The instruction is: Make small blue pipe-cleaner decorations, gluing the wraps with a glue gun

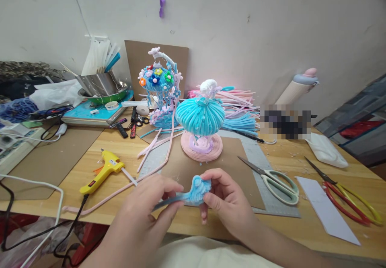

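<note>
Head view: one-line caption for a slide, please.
Both hands, left hand and right hand, pinch a blue pipe-cleaner piece before a blue chenille dome on the wooden table.

No lettering is showing clearly enough to read; the small label on the yellow glue gun (102,172) lying on the surface (283,159) is staying too tiny to make out.

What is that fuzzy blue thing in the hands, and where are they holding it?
A small blue pipe-cleaner piece. The right hand pinches its fluffy coiled end; the left hand grips the thin straight tail sticking out to the left.
</note>
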`<act>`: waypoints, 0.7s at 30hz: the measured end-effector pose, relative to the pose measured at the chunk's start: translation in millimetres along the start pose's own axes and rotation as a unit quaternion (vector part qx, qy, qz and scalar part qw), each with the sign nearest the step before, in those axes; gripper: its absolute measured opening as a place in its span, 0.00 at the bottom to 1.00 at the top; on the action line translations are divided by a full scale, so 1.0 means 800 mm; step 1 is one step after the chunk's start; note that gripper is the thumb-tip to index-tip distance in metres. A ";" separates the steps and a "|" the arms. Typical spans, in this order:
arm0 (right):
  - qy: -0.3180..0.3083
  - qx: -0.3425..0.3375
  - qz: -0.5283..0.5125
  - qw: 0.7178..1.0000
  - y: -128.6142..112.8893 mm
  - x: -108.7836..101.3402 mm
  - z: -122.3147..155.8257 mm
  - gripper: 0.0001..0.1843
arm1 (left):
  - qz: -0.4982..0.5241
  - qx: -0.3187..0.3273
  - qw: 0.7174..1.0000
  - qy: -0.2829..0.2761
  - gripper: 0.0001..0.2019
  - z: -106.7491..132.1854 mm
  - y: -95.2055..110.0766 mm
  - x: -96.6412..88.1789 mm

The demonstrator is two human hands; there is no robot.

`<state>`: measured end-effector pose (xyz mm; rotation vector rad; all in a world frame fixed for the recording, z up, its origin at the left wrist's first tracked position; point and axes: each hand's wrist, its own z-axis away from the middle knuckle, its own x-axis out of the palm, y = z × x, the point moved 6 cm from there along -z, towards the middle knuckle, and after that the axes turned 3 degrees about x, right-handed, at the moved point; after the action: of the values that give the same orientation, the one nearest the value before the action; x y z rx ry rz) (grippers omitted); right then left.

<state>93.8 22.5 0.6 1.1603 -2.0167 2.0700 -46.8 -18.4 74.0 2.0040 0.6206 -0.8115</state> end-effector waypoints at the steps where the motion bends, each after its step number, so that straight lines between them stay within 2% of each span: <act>1: 0.005 -0.002 0.004 1.000 0.000 -0.001 0.000 0.10 | 0.002 -0.006 1.000 0.000 0.07 -0.001 -0.001 0.001; 4: 0.016 -0.001 0.010 1.000 0.000 -0.003 -0.001 0.10 | 0.017 -0.008 1.000 -0.009 0.07 -0.004 0.000 0.005; 11: 0.015 0.001 0.005 1.000 0.001 -0.003 0.001 0.10 | 0.010 0.017 0.999 0.026 0.08 -0.007 0.004 0.005; 21: -0.001 -0.005 -0.009 1.000 0.000 0.000 0.000 0.10 | 0.016 0.043 0.999 0.024 0.10 -0.007 0.007 0.008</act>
<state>93.8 23.0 0.4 1.1743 -2.0075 2.0484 -36.9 -15.6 74.3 2.1124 0.5890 -0.7855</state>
